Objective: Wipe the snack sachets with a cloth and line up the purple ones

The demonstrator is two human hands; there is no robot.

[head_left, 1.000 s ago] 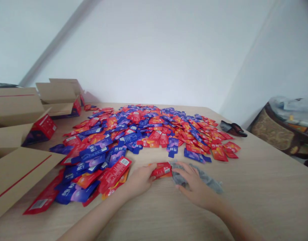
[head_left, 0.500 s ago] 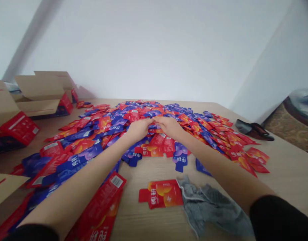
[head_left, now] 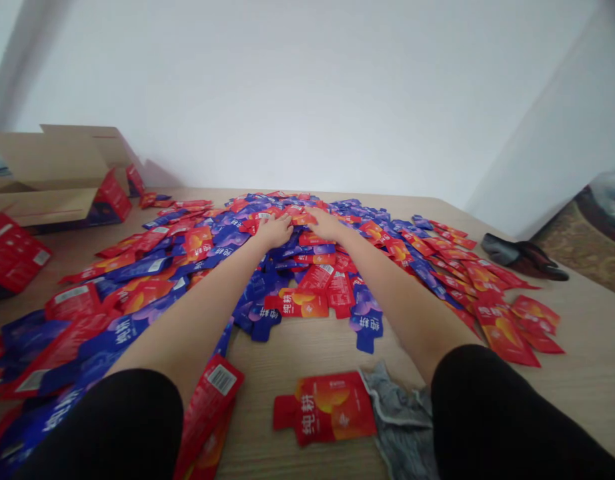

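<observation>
Both my arms reach forward over a broad heap of red and purple-blue printed sachets. My left hand rests on the middle of the heap, palm down, its fingers apart over the packets. Just right of it, my right hand touches the heap with fingers stretched out and turned inward. Between the two hands lies a red-orange sachet; neither hand visibly grips it. Nearer to me, a single red sachet with orange fruit print lies flat on the table beside a crumpled grey cloth.
Open cardboard boxes with red and dark blue printed sides stand at the left. A dark, shiny object lies at the right of the wooden table. A white wall rises behind the heap.
My hands, close together half a second ago, are now a little apart, with the left one's fingers spread. Both arms reach farther forward, so the black sleeves show more. The view has shifted slightly.
</observation>
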